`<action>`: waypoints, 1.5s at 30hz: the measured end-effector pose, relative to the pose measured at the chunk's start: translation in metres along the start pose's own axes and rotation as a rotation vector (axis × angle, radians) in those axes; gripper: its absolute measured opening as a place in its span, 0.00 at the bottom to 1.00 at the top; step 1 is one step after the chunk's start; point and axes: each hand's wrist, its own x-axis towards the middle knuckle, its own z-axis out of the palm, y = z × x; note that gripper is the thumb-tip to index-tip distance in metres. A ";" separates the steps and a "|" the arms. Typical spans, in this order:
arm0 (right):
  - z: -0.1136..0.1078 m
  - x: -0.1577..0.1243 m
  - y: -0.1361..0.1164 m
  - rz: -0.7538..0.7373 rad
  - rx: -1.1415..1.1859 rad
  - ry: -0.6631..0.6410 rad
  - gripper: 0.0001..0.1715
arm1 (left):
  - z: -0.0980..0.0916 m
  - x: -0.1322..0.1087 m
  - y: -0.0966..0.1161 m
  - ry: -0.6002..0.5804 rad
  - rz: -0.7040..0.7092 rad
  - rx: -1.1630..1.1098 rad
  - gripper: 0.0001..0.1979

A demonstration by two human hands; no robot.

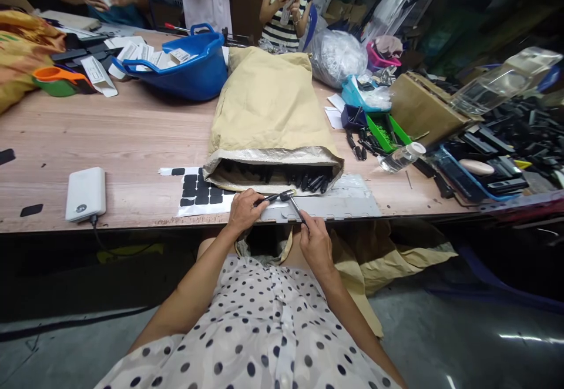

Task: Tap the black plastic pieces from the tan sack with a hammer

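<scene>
The fingers of the left hand grasp a slender black part by its left end. The fingers of the right hand close around the handle of a small hammer-like tool; its metal shaft slants far and left to a dark head. The head is located at the right end of the slender black part; whether the two touch cannot be told. Both hands and the held items are positioned over the near edge of the bench, directly in front of the open mouth of a kraft paper sack.

The sack lies flat, mouth toward the near side, with black parts visible inside. A grey plate lies under the work area and extends right. Near left of the sack, a white sheet carries black stickers. Farther left, a white power bank has a cable plugged into its near side.

At far left, a blue basin contains white boxes. Right of the sack are a green tray, a clear bottle lying on its side and a carton. Three co-workers are positioned along the far side, their hands raised around small items.
</scene>
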 end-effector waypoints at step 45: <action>0.006 0.000 -0.001 0.128 -0.007 -0.240 0.29 | -0.001 0.060 0.041 0.133 -0.357 0.218 0.12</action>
